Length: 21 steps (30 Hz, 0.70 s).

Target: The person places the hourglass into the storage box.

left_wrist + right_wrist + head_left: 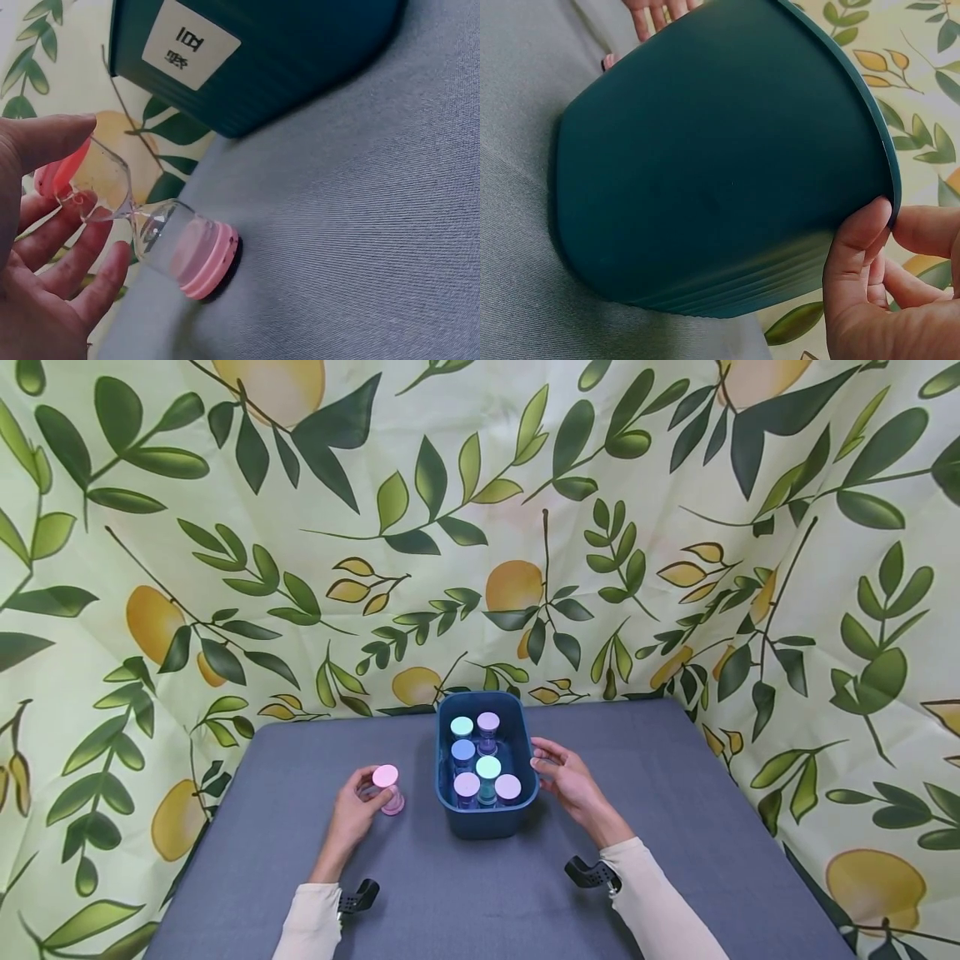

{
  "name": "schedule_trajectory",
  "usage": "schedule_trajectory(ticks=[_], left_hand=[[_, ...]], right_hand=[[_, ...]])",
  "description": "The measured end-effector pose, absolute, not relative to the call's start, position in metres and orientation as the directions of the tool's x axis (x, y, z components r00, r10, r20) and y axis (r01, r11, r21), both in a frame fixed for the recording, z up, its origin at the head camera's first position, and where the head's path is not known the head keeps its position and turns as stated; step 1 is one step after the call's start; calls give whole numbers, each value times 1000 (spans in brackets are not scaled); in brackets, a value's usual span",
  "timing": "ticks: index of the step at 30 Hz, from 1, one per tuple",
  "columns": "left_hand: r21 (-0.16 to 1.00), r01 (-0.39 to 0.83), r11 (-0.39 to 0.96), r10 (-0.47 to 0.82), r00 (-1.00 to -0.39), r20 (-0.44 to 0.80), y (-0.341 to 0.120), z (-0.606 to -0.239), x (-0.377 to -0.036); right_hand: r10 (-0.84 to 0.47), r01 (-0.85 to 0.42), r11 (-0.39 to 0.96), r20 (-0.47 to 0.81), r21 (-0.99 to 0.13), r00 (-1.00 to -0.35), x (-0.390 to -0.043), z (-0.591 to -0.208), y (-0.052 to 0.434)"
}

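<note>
My left hand (354, 810) holds a pink-capped hourglass (386, 777) by its upper cap, left of a dark blue-green bin (483, 825). In the left wrist view, the thumb presses on that cap and the fingers are behind it. The clear glass narrows in the middle, and the lower pink cap (208, 259) is close over the table. Across the bin, my right hand (576, 783) pinches its right rim, thumb (859, 232) against the outer wall. Several hourglasses stand inside, with green, blue and purple caps, among them a blue one (463, 750).
A grey-blue cloth covers the table (300, 777). Behind it hangs a curtain (450, 568) printed with leaves and lemons. A white label (191, 45) with dark characters is stuck on the bin's wall.
</note>
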<state>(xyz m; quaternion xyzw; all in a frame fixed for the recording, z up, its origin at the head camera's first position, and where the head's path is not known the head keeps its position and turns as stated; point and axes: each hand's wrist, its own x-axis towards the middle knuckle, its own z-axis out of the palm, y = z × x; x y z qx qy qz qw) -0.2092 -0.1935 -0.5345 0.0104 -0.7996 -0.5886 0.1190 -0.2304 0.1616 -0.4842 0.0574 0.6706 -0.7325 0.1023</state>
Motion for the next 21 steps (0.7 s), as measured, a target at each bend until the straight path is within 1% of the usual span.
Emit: schedule_trajectory(ticks=[6,14,21], left_hand=[[943,87,321,-164,-976,146,-199,-522,-209],[939,151,309,-173,-962,211,-203,-495,-207],[939,148,310,-156,-967,204,-203,-467,-208]], right_hand=[[-69,231,-83,-225,-969,-972,-231,-485,161],[-64,229,-76,-224,-971,-972,-230,-485,162],[-61,227,-65,-224,-972,-973,-231,-486,161]])
